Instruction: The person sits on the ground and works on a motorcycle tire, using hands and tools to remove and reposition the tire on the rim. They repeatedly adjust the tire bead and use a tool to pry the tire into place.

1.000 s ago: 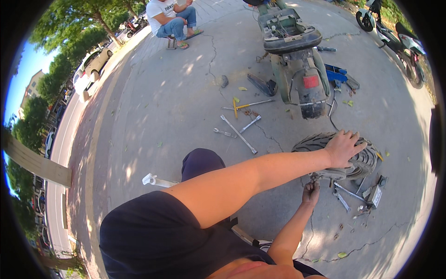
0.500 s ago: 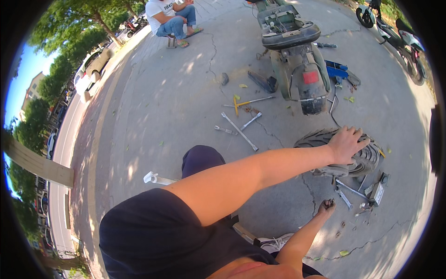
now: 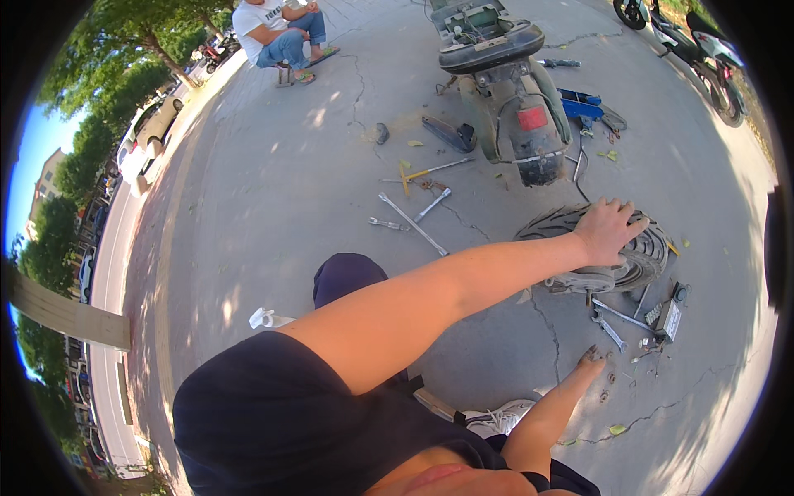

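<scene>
— Starting at the left, what lies on the pavement?

— A white spray bottle (image 3: 266, 317) sits beside the person's knee. Further along, well apart from both hands, a long wrench (image 3: 412, 224), a shorter wrench (image 3: 433, 204) and a hammer (image 3: 426, 172) with a yellow head lie scattered on the concrete (image 3: 273, 174).

— And behind those?

— A scooter (image 3: 504, 91) stands with its rear toward us, a blue tool (image 3: 581, 105) on the ground to its right. Far back at the top, another person (image 3: 277, 33) sits on a low stool.

— Where is the tyre?

— The tyre (image 3: 649, 248) lies flat on the ground, just in front of the scooter's rear, right of centre.

— What does the left hand do?

— The left hand (image 3: 610, 231) reaches across with the arm stretched out; it rests on top of the tyre, fingers spread wide over the tread.

— The right hand?

— The right hand (image 3: 590, 358) is lower, down at the concrete near small bits lying there. I cannot tell whether its fingers are curled or holding anything. More wrenches (image 3: 614, 318) and a small grey box (image 3: 668, 319) lie just right of it, below the tyre.
</scene>
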Motion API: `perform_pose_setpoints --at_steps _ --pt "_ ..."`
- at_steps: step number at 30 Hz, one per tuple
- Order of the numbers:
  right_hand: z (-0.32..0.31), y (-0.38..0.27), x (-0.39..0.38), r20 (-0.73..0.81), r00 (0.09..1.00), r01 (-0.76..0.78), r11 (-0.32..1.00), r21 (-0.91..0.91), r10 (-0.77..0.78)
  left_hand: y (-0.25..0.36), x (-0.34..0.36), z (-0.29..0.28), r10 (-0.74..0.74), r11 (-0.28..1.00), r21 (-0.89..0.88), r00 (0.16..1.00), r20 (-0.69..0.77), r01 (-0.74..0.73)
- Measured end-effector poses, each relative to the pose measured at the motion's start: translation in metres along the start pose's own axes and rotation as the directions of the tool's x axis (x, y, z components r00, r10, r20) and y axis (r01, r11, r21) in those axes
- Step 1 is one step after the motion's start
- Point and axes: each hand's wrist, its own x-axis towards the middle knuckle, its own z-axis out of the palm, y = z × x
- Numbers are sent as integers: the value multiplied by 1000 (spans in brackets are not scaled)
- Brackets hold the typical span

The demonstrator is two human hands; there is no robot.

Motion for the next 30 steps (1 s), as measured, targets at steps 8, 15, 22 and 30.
perform_pose_setpoints --at_steps 8,15,22,30 --pt "50 135 -271 484 776 -207 888 -410 404 -16 -9 6 -44 996 83 999 -3 44" --pt "90 157 -345 591 687 -243 900 -363 424 -11 -7 17 2 994 110 997 -76 6" --pt "107 150 -337 489 810 -21 850 -526 323 -12 -8 21 -1 988 152 997 -78 13" --pt "67 177 -138 620 747 212 796 -567 242 16 19 3 43 998 40 999 3 -43"
